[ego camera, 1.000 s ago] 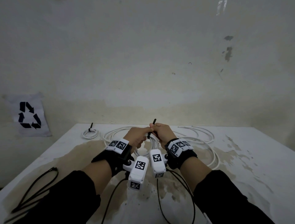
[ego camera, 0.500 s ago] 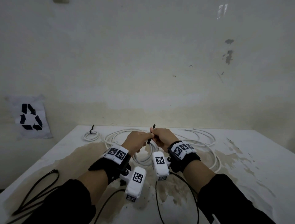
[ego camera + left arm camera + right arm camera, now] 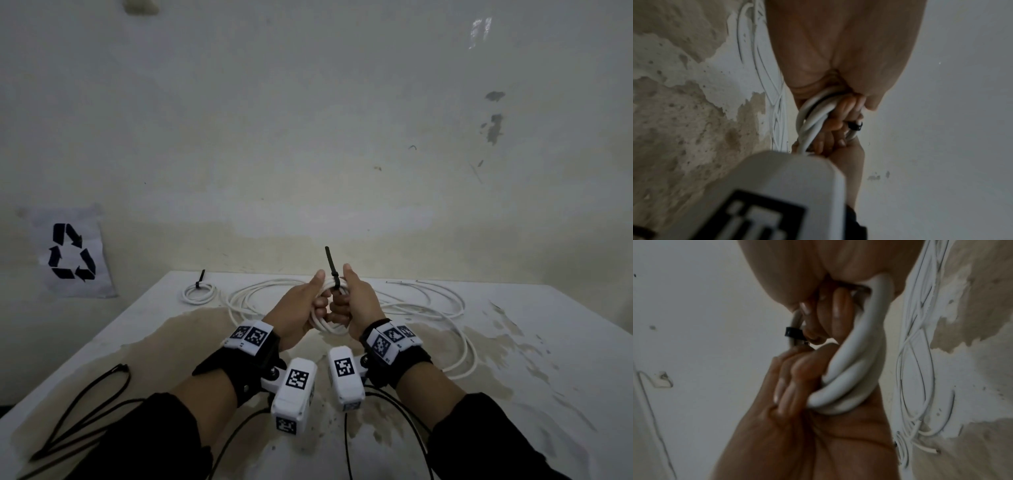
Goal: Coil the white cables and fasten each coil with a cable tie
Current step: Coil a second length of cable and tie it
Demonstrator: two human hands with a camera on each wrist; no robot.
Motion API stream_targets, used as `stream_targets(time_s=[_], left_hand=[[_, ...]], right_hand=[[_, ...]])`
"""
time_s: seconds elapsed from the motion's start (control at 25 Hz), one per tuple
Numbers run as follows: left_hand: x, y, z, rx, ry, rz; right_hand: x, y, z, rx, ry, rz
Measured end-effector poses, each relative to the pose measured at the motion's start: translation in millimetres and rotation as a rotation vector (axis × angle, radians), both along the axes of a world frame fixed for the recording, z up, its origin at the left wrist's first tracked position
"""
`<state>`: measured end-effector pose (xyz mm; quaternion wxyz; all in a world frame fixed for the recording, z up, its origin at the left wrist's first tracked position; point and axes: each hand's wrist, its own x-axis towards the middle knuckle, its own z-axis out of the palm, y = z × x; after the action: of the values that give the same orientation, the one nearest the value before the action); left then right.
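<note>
Where both hands grip it, white cable coil (image 3: 327,325), black cable tie (image 3: 333,270) upright.

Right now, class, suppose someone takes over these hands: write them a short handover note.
Left hand and right hand both grip the white cable coil above the table.
A black cable tie is looped round it, tail sticking up.
Done: one small tied coil at the far left.
Left: check this tie is tight, then coil and tie the loose white cable.

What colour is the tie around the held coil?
Black; the tie shows best in the head view.
</note>
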<state>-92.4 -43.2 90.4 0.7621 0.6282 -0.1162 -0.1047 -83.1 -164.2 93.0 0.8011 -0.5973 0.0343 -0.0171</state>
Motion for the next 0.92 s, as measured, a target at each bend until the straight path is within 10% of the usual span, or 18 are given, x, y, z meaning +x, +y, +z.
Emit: stream_targets(time_s=[0.24,0.44,0.68,0.8,0.92], left_hand=[[3,1,4,-0.248,0.186,-0.055],[14,13,-5,0.358,-0.188,0.476],[19,10,-16,0.468,-0.255,0.464],[22,19,-20,0.179,-0.084,0.382],[16,19,-20,-0.162,0.059,0.213]], right_hand=[[-3,6,2,0.088,0.022,0.112],[9,8,-4,-0.062,-0.069,0.02],[4,24,-7,-0.389,-0.196,0.019],[1,18,-8,-0.851,-0.321,-0.24],[3,18,-10,-0.934,-0.215,-0.103]])
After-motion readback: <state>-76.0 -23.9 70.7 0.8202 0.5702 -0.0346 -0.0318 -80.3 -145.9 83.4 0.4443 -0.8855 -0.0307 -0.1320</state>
